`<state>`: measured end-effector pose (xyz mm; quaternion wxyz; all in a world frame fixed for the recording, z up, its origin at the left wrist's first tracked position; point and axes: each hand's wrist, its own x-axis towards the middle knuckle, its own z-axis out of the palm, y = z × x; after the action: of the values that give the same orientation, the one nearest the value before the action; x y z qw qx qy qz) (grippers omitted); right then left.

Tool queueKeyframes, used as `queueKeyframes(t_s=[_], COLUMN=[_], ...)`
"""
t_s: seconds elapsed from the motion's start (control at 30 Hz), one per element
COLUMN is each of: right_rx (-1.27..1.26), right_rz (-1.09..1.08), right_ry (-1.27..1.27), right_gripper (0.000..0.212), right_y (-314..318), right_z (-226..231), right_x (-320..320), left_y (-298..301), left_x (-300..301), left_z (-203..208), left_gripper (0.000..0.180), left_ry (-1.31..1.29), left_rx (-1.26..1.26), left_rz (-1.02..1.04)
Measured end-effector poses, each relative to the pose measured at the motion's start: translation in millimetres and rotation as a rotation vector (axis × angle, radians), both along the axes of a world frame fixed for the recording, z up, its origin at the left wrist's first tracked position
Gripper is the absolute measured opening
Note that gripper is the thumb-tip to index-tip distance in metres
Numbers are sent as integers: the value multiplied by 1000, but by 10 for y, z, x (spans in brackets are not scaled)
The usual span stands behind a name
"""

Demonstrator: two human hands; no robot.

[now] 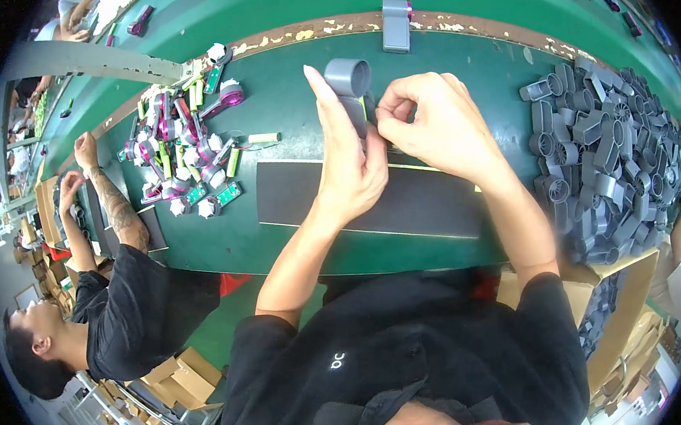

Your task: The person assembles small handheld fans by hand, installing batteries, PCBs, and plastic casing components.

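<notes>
Between the thumb and fingers of my left hand [345, 169] stands a grey plastic fan housing [348, 78], its round ring at the top and its handle part pointing down into the palm. A strip of yellow-green shows along the handle's right side. My right hand [443, 122] is beside it, thumb and forefinger pinched together at the handle's edge. Whatever lies in that pinch is too small or hidden to name. Both hands are above a long black mat [304, 195] on the green table.
Left of my hands lies a heap of fan inner assemblies [182, 148] with purple rings, green boards and batteries. Many grey housings [612, 146] are piled at the right. A grey unit [397, 33] rests against the brown ledge [296, 32]. A co-worker [134, 306] sits at the left.
</notes>
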<state>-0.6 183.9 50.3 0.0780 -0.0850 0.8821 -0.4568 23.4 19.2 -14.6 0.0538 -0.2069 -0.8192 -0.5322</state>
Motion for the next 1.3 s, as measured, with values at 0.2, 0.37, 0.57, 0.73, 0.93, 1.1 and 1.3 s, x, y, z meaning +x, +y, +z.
queueKeyframes(t_s=[0.2,0.37,0.57,0.73,0.93,1.1,1.3], right_rx=[-68,-87,-99,-126,-294,-423,-391], right_rz=[21,17,18,45,61,34,-46], right_ry=[-37,-50,-30,-42,-88,-172,-171], right_gripper=[19,19,18,19,22,26,25], right_y=[72,46,27,-8,52,57,-44], right_z=[32,23,6,5,-214,-388,-455], right_x=[-50,-66,-43,-28,-91,-190,-89], left_y=[-41,-76,-66,-73,-42,-61,-81], left_x=[-62,-54,-42,-41,7,-59,65], left_z=[-88,-151,-103,-105,-102,-156,-33], left_gripper=[93,86,78,74,72,73,73], left_ry=[-138,-155,-11,-48,-193,171,-390], left_rx=[207,203,79,184,277,-47,180], left_rz=[-47,-53,-27,-72,-90,-68,-110])
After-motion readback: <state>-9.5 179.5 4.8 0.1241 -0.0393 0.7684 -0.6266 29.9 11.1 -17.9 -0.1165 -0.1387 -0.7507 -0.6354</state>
